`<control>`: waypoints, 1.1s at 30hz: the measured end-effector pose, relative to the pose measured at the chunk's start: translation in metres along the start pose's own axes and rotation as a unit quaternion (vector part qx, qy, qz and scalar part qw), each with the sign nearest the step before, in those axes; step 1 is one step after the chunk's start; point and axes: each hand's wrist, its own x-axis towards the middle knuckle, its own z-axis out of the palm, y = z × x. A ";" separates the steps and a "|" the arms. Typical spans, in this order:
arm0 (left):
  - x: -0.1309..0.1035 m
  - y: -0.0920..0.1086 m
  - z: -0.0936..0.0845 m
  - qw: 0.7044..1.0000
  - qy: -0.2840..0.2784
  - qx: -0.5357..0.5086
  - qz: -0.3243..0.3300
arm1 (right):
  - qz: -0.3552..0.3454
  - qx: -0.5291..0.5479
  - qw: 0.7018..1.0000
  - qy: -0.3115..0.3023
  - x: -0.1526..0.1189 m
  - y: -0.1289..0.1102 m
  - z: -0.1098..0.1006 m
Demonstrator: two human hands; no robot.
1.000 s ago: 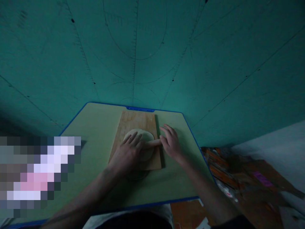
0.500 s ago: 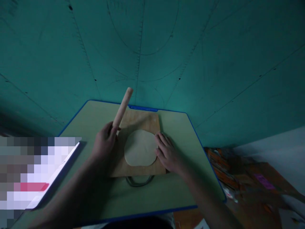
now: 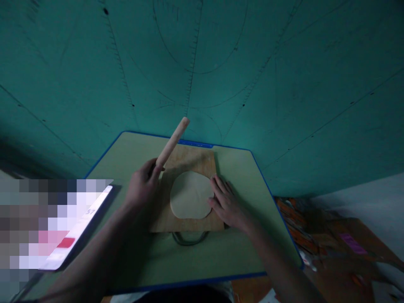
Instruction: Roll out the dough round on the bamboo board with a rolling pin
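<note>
A flat, rounded sheet of pale dough [image 3: 191, 195] lies on a wooden board [image 3: 202, 158]. My left hand [image 3: 144, 182] is wrapped round the lower end of a wooden rolling pin [image 3: 173, 142], which slants up and to the right above the board's left side. At the dough's right edge, my right hand [image 3: 224, 202] rests with fingers stretched out, fingertips touching the edge of the sheet. Its palm is turned down and hidden.
The board sits on a small pale table [image 3: 240, 256] with a blue rim, against a green wall [image 3: 202, 84]. A lit screen [image 3: 85, 227], partly pixelated, stands at the left. A dark handle [image 3: 189, 243] shows below the board. Boxes [image 3: 353, 244] lie at the lower right.
The rolling pin in my left hand has tilted further to the right. The whole view has shifted slightly, so the table appears further right. My right hand stays at the dough's edge.
</note>
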 end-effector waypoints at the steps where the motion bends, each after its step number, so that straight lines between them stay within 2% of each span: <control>1: 0.000 -0.001 0.000 1.000 0.002 -0.001 -0.001 | 0.002 -0.008 1.000 -0.001 0.001 -0.001 -0.002; 7: 0.002 -0.006 0.000 1.000 0.013 -0.010 -0.010 | -0.025 -0.027 0.999 0.007 0.023 -0.021 -0.016; 13: 0.003 -0.007 0.001 0.999 0.015 -0.018 -0.024 | -0.036 -0.026 0.999 0.005 0.048 -0.041 -0.009; 17: 0.002 -0.005 0.002 1.000 0.007 -0.016 -0.023 | -0.030 -0.009 0.999 0.019 0.051 -0.041 -0.005; 23: 0.003 -0.007 0.003 0.999 0.008 -0.025 -0.020 | -0.035 -0.008 0.999 0.005 0.050 -0.041 -0.005; 29: 0.003 -0.006 0.001 1.000 0.012 -0.028 -0.009 | -0.091 -0.020 0.995 0.043 0.056 -0.062 -0.001; 33: 0.003 -0.006 0.000 0.999 0.012 -0.040 -0.008 | -0.102 -0.010 0.994 0.027 0.057 -0.076 -0.001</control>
